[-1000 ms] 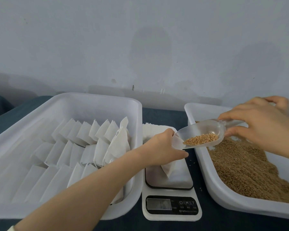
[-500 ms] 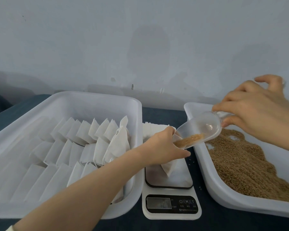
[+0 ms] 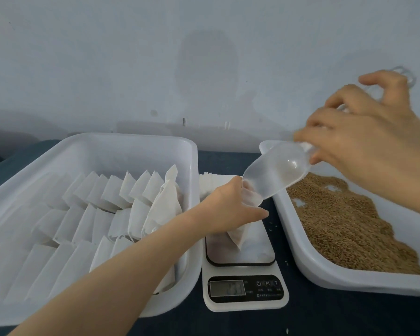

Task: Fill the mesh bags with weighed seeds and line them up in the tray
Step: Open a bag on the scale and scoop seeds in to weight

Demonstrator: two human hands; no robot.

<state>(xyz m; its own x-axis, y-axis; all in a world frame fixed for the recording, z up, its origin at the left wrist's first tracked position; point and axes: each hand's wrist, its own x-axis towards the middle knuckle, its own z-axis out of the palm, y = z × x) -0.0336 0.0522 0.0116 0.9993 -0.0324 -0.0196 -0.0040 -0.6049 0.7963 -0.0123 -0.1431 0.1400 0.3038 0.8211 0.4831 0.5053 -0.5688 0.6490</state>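
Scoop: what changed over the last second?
The right hand raised the handle and tipped the clear scoop mouth-down into the mesh bag. The scoop, loaded a second ago, now looks empty. Unchanged: the left hand grips the bag's mouth over the kitchen scale; the seed tray and the tray of lined-up bags did not move.

two trays [image 3: 131, 139], one scale [image 3: 243, 257], one scoop [image 3: 277, 175]

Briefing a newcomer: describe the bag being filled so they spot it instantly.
Find the white scale right of the bag tray. On it stands one mesh bag, gripped by the left hand. Only this bag has the clear scoop at its mouth.
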